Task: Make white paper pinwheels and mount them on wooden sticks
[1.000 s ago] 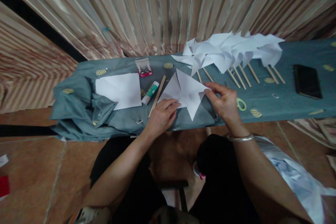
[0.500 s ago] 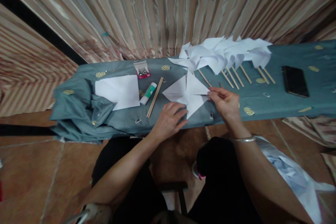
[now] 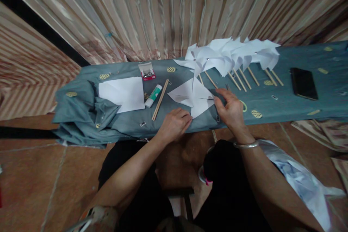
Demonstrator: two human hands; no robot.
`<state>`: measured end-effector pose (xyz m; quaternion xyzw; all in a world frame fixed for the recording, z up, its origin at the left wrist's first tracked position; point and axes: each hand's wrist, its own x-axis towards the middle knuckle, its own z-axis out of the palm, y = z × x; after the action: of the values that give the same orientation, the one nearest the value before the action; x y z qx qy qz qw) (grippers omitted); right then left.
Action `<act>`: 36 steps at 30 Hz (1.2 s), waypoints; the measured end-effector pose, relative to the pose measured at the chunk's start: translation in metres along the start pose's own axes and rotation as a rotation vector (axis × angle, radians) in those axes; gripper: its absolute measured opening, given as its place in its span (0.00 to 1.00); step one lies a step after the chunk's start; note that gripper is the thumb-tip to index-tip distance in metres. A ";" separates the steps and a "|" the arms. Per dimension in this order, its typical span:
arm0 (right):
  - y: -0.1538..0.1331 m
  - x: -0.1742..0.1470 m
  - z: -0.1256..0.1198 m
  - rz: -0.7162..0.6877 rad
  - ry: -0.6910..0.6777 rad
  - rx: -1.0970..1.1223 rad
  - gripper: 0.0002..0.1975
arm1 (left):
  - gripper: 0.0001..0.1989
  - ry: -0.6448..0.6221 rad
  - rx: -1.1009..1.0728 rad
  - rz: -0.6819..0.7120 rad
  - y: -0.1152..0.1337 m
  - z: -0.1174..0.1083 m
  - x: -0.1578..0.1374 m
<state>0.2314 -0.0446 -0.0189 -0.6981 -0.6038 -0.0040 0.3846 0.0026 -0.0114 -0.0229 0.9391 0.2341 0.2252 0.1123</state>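
A white paper square (image 3: 202, 103), cut in from its corners, lies on the cloth between my hands. One point is bent in toward its middle. My left hand (image 3: 176, 122) has its fingers together, pinching the near corner of the sheet. At the right corner is my right hand (image 3: 230, 108), its thumb and fingers apart, the thumb close to or touching the edge. Behind the sheet lies a row of white paper pinwheels (image 3: 217, 56) on wooden sticks (image 3: 247, 79).
To the left are stacked white paper (image 3: 122, 94), a glue stick (image 3: 153, 96), loose wooden sticks (image 3: 160, 99) and a small red box (image 3: 148, 74) of metal pins. A phone (image 3: 303, 83) lies at the right. Below it, a plastic bag (image 3: 299, 177) rests near the floor.
The upper point of the paper, upright before, now lies flatter, and the right point has been let go. My right hand has opened; my left hand has closed at the near corner.
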 end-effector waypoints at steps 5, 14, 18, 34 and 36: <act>-0.015 -0.016 -0.002 -0.162 -0.093 0.022 0.17 | 0.10 0.146 0.029 -0.045 -0.023 -0.017 -0.014; -0.029 -0.028 -0.006 -0.275 -0.159 0.039 0.12 | 0.08 0.150 0.084 -0.045 -0.029 -0.025 -0.029; -0.040 -0.038 -0.009 -0.319 -0.205 0.029 0.11 | 0.13 0.182 0.095 -0.050 -0.019 -0.029 -0.027; -0.048 -0.043 0.008 -0.075 -0.329 0.371 0.07 | 0.09 0.108 -0.041 -0.088 -0.010 -0.003 -0.023; -0.047 -0.039 0.016 -0.017 -0.297 0.420 0.06 | 0.08 0.116 -0.069 -0.123 -0.010 -0.002 -0.022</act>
<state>0.1741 -0.0699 -0.0233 -0.5907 -0.6471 0.2208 0.4286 -0.0198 -0.0130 -0.0324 0.9039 0.2895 0.2799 0.1446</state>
